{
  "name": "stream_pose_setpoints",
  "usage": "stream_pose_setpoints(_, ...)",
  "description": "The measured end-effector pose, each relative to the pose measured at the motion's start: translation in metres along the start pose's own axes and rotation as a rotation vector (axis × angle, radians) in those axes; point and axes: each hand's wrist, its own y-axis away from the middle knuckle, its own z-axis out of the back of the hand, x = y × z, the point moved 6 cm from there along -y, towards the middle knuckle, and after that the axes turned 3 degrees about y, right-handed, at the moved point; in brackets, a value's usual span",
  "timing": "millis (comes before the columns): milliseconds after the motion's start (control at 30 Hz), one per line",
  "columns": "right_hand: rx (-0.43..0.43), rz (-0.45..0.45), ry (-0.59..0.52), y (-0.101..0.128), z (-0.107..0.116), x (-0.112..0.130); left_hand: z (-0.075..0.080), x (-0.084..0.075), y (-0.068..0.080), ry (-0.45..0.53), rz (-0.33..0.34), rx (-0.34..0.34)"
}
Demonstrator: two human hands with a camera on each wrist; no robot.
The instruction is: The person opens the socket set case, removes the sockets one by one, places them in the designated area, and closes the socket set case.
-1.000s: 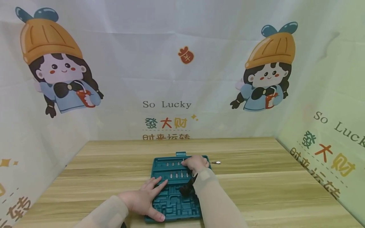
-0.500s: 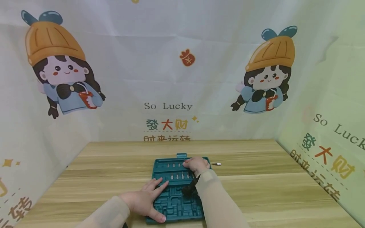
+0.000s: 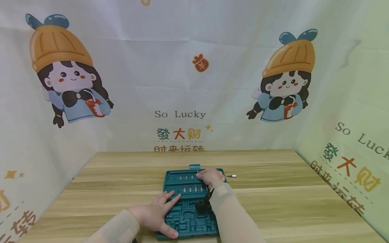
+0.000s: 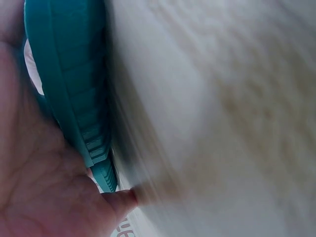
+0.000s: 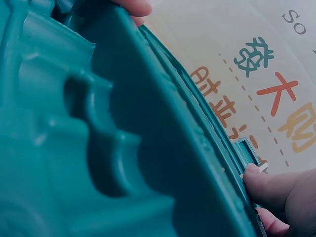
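A teal plastic tool case (image 3: 190, 217) lies unfolded on the wooden table, with a moulded tray in its near half. Two rows of small metal screwdriver bits (image 3: 190, 189) stand in its far half. My right hand (image 3: 212, 176) is over the far row's right end, pinching a slim bit between thumb and fingers; the bit's pale metal end (image 5: 263, 168) shows at the thumb in the right wrist view. My left hand (image 3: 153, 214) rests with fingers spread on the case's left edge. The left wrist view shows its palm (image 4: 39, 168) against the ribbed case side (image 4: 74, 79).
Beyond the case's right side lies a loose metal bit or socket piece (image 3: 233, 176) on the table (image 3: 282, 199). A latch tab (image 3: 195, 166) sticks out at the case's far edge. Printed cloth walls (image 3: 231, 101) enclose the table at the back and sides.
The head view has tilted slightly, shifting everything down a little. My right hand stays at the far row with small finger movements; my left hand keeps its place on the case.
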Motion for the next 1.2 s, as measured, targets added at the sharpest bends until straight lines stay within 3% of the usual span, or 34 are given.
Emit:
stream_pose_setpoints(233, -0.001, 0.013, -0.033, -0.0003, -0.0009, 0.0001, -0.0016, 0.0076, -0.0047, -0.010, -0.060, -0.018)
stream_pose_setpoints(733, -0.011, 0.033, -0.011, -0.0011, -0.0020, -0.0004, 0.0008, -0.0019, 0.0028, -0.028, -0.043, -0.013)
stream_pose_setpoints(1200, -0.041, 0.000, -0.107, -0.0013, -0.0007, -0.0010, -0.0009, 0.0042, -0.0024, -0.022, -0.032, 0.005)
